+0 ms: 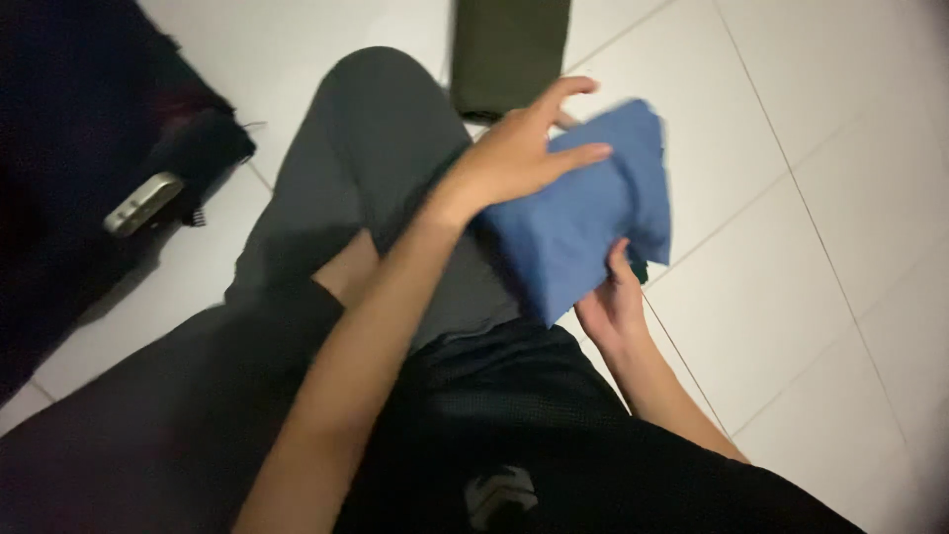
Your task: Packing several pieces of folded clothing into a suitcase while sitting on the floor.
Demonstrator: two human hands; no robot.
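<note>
Left hand [519, 148] spread wide, fingers straight and apart, palm pressed flat on top of the blue cloth [593, 222]; it grips nothing, only rests on the fabric. Right hand [613, 302] closed on the cloth's lower edge, thumb on top and pointing up, other fingers hidden underneath.

Blue cloth: soft, matte woven fabric, folded into a thick, roughly rectangular bundle with rounded folds. Edges blurred. It sits over the person's right thigh, held between the two hands above the floor [840, 148]. Long axis runs diagonally, from lower left near the right hand up to the right corner beyond the left fingertips.

Under it, a grey garment [376, 148] lies smooth and draped across the lap. Black mesh shorts [514, 425] show a fine perforated texture. A dark olive folded cloth [509, 54] lies on the floor just past the grey one. Floor is glossy white tile with thin grout lines. At far left, a black bag [89, 129] with a small metal clasp.
</note>
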